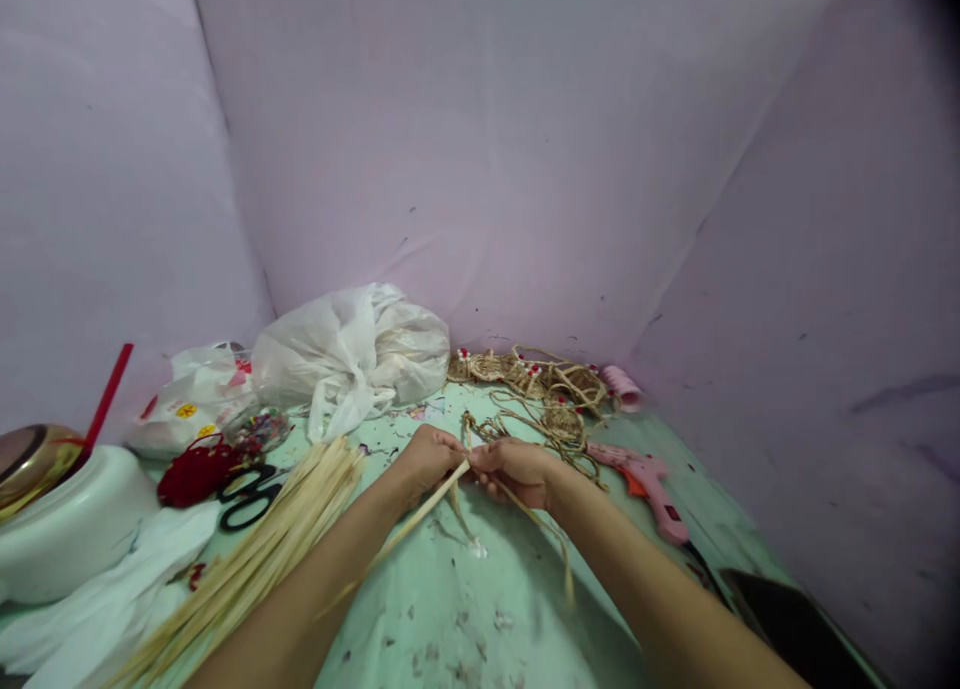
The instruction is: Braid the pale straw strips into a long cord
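Close together over the middle of the table, my left hand (435, 459) and my right hand (511, 467) pinch pale straw-like fibre strips (427, 507). One strip slants down to the left past my left forearm. Another strand (544, 529) droops below my right hand. Both sets of fingers are closed, and the spot where the strips meet is partly hidden by them. Just beyond my fingertips lies a brown braided cord (487, 427). A bundle of loose pale fibre strips (285, 529) rests on the table left of my left forearm.
Black scissors (247, 497), red yarn (196, 472) and a white plastic bag (360, 349) are to the left and back. Braided pieces with red beads (525, 374) lie by the wall. A pink glue gun (649, 484) and pink spool (622, 389) sit at right.
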Available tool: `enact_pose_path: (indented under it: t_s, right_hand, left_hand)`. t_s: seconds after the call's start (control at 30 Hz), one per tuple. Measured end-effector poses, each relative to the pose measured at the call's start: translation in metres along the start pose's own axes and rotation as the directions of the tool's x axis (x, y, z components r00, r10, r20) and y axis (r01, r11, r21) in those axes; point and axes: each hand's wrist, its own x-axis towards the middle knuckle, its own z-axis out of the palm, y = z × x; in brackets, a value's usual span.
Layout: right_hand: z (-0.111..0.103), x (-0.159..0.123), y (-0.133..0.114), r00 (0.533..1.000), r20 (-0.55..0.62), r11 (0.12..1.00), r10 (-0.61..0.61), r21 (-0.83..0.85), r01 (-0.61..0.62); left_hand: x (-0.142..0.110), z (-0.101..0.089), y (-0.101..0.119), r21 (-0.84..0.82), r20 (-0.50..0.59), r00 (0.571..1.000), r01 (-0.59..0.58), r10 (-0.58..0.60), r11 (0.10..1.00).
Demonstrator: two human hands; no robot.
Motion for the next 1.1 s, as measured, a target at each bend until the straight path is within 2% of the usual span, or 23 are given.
enact_pose_path:
  t_s: [0.1, 0.2, 0.3, 0.4, 0.5, 0.77, 0.97, 1.1]
  right_hand:
    - [-0.008, 0.006, 0.006, 0.999, 0.024, 0.998, 0.04, -0.05, -0.039]
    - [-0.014, 0.012, 0.016, 0.996, -0.048, 0.989, -0.077, -0.133, 0.07]
    - [-0.014, 0.014, 0.023, 0.969, -0.129, 0.969, -0.212, -0.154, 0.192]
    - [-0.011, 0.013, 0.025, 0.946, -0.165, 0.953, -0.278, -0.169, 0.25]
    - [-0.011, 0.011, 0.023, 0.947, -0.145, 0.951, -0.288, -0.161, 0.265]
    - [-0.018, 0.011, 0.024, 0.962, -0.009, 0.956, -0.272, -0.118, 0.269]
    - [-0.011, 0.01, 0.023, 0.956, -0.165, 0.96, -0.244, -0.181, 0.214]
    - [-0.008, 0.008, 0.023, 0.946, -0.179, 0.948, -0.269, -0.221, 0.228]
  left_hand:
    - [-0.005, 0.001, 0.006, 0.058, 0.012, 1.0, 0.0, -0.001, 0.998]
    - [-0.01, -0.001, 0.012, 0.124, 0.098, 0.995, 0.014, -0.026, 0.992]
    - [-0.011, -0.005, 0.014, 0.14, 0.182, 0.983, 0.012, -0.037, 0.99]
    - [-0.008, -0.005, 0.013, 0.138, 0.123, 0.99, 0.046, -0.063, 0.989]
    - [-0.005, -0.002, 0.013, 0.125, 0.055, 0.992, 0.106, -0.113, 0.987]
    - [-0.006, 0.001, 0.012, 0.116, 0.04, 0.991, 0.126, -0.132, 0.985]
    - [-0.01, 0.006, 0.014, 0.132, -0.002, 0.994, 0.111, -0.111, 0.985]
    - [-0.012, 0.006, 0.018, 0.323, 0.016, 0.999, -0.032, 0.029, 0.946]
